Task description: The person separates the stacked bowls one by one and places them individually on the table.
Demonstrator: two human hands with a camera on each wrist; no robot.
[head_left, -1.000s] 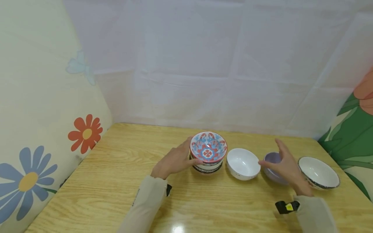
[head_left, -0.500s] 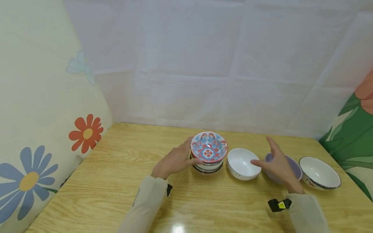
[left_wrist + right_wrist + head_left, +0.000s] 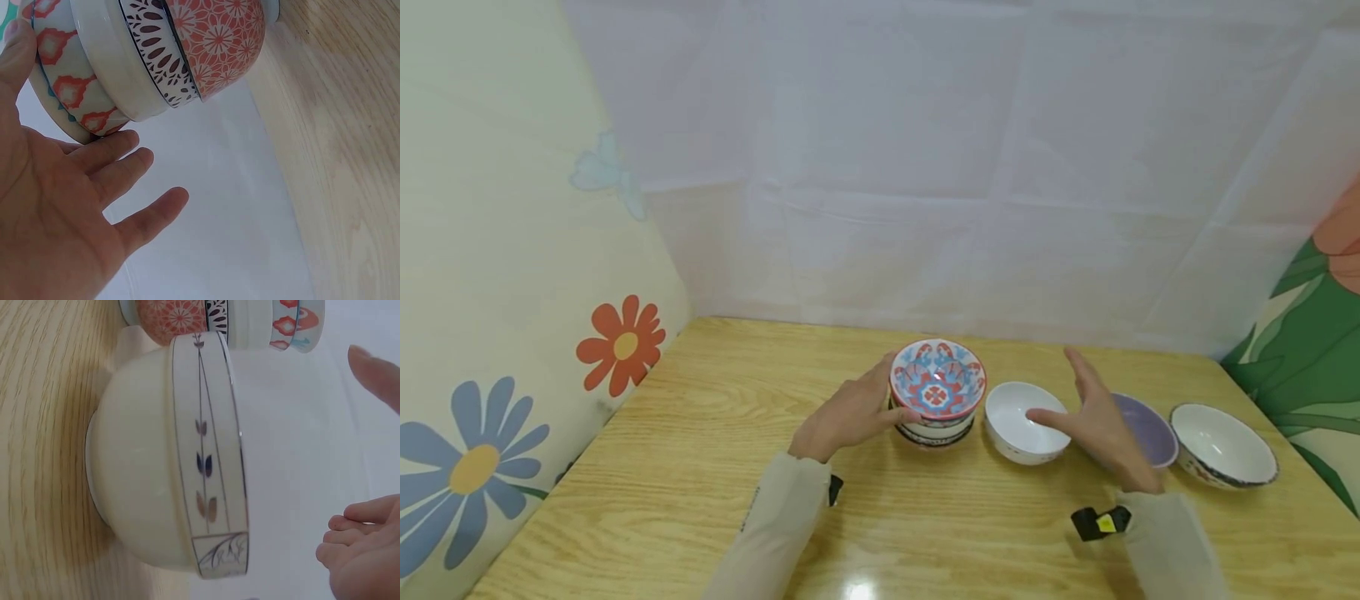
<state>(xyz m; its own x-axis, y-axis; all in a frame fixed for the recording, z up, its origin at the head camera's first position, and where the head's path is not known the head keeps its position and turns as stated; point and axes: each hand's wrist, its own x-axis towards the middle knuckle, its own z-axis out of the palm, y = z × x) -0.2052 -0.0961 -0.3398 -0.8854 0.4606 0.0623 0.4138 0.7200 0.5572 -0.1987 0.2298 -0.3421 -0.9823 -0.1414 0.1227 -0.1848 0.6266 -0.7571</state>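
A bowl with a red and blue pattern [image 3: 937, 379] tops a stack of bowls; lower down, the left wrist view shows a dark-leaf band and a pink floral bowl [image 3: 222, 40]. My left hand [image 3: 850, 412] rests against the stack's left side, thumb at the near rim and fingers at the far side, not wrapped round it. My right hand [image 3: 1097, 429] is spread, its thumb overlapping the white bowl [image 3: 1011, 421] in the head view. In the right wrist view, that bowl's leaf-patterned side [image 3: 144, 456] faces me, and the fingers [image 3: 356, 544] stand beyond its rim, apart from it.
A purple bowl [image 3: 1150, 433] stands partly behind my right hand. Farther right is a white oval bowl with a dark speckled rim [image 3: 1221, 442]. The wooden table [image 3: 715, 467] ends at a white cloth backdrop [image 3: 887, 250].
My right hand has moved left, from over the purple bowl toward the white bowl, uncovering more of the purple one. The left hand and the stack look unchanged.
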